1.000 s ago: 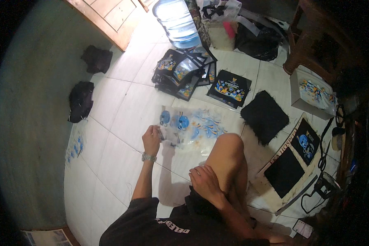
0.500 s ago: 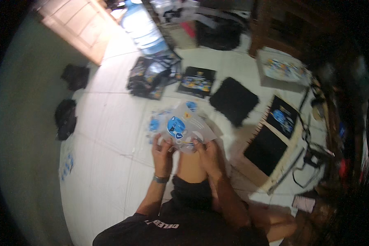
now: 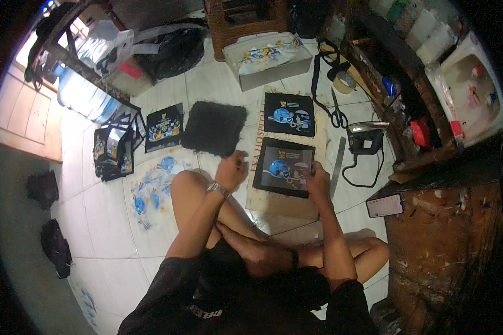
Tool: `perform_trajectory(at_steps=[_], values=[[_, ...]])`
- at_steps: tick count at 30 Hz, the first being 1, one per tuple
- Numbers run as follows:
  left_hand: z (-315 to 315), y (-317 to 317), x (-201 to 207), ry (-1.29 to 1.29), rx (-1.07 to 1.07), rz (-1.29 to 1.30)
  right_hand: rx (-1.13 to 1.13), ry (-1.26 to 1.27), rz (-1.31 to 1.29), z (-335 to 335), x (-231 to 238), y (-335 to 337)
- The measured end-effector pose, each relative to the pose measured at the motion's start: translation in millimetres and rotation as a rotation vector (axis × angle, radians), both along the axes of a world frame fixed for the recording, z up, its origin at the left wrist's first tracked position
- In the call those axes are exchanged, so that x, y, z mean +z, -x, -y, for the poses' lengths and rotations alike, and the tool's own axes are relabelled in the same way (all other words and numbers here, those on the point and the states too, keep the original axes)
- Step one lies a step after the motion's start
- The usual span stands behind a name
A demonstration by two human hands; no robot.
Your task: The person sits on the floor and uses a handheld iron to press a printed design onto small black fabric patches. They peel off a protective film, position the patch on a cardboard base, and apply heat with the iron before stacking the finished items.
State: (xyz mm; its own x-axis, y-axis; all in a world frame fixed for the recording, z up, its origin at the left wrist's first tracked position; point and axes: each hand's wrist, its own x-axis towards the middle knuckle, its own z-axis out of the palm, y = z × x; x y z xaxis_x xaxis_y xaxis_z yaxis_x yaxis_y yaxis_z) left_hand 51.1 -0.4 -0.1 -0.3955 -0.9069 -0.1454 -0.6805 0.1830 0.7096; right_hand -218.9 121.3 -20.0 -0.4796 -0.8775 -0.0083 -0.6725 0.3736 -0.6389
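A see-through transfer film with a blue printed design [image 3: 278, 167] lies over a black cloth square [image 3: 262, 187] on the pale cloth-covered board [image 3: 255, 204]. My right hand [image 3: 318, 183] pinches the film at its right edge. My left hand [image 3: 232, 171] hovers left of the board, fingers curled, with nothing visible in them. It is close to the lower right corner of a stack of black cloth squares [image 3: 215, 128]. Above the film, on the same board, rests a black square with a similar blue print [image 3: 289, 114].
Right of the board are scissors [image 3: 338, 114], a metal ruler [image 3: 337, 164], a clothes iron [image 3: 366, 139] and a phone [image 3: 384, 206]. A box of printed films [image 3: 274, 72] stands behind. To the left lie printed black squares [image 3: 165, 128], piled patches [image 3: 114, 148] and loose films [image 3: 151, 192].
My view has turned to the right. The film, held in both hands over my leg before, now lies on the lower black square. My left hand has let it go.
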Motion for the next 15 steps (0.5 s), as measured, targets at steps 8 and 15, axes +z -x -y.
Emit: perform_trajectory(at_steps=[8,15], values=[[-16.0,8.1,-27.1,0.348,-0.289,0.007,-0.031,0.044,0.195,1.2,-17.1,-5.6],[-14.0,13.6,-37.2,0.420,-0.349,0.284,-0.019,0.028,0.164,4.6,-30.0,2.2]])
